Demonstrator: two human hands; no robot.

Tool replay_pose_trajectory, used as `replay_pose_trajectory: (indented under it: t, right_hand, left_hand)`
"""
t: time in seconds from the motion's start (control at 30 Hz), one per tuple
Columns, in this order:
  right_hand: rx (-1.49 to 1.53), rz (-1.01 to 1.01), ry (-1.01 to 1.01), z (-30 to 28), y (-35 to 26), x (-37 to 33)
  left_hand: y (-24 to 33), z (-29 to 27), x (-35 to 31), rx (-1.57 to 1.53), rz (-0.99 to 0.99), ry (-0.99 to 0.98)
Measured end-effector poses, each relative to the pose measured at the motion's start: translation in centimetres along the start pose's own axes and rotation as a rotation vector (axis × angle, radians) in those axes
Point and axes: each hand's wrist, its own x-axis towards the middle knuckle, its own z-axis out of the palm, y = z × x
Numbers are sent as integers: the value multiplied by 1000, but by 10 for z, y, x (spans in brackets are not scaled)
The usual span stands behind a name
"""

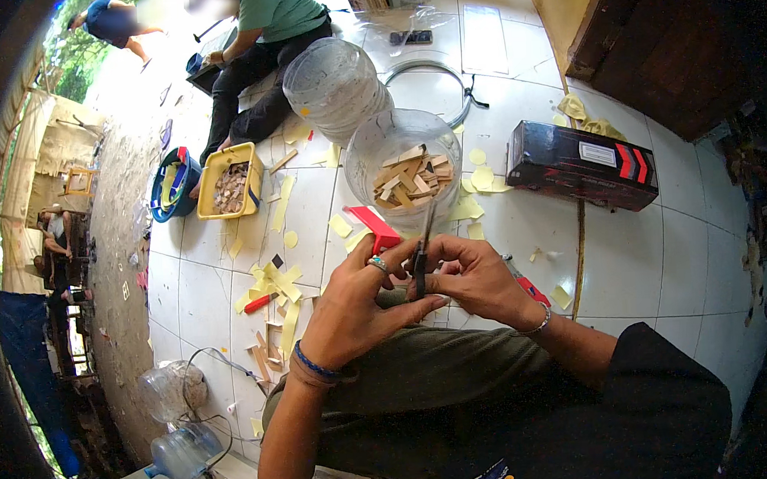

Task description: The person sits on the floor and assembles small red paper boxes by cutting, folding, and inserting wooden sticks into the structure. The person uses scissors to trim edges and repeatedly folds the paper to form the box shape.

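One narrow dark piece [420, 265], its kind hard to tell, is held above the lap [424, 359], its thin end pointed toward the clear tub [360, 167]. It is pinched between thumb and fingers by both the left hand [356, 295] and the right hand [475, 278]. Close two-handed working of the piece seems to be in hand; for the next move, a steady pinch and fine finger control would be called for. Wooden pieces [408, 179] are heaped in the tub; near it, a red object [374, 226] is surrounded by yellow scraps [290, 324].
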Motion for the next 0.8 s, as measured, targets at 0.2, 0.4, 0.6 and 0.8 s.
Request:
replay_pose_trajectory:
  t: [0.2,0.4,0.6,0.8]
  right_hand:
    - [61,-94,105,-26,74,4]
    - [-818,546,210,-122,224,-20]
    - [-1211,720,-63,-186,308,-67]
    - [-1102,551,244,-186,305,-30]
  left_hand:
    - [-10,-4,-1,-59,-48,50]
    - [-25,-35,-13,-409,-57,185]
    - [-48,-44,-46,-500,-200,412]
    - [-67,-36,-61,-764,-446,563]
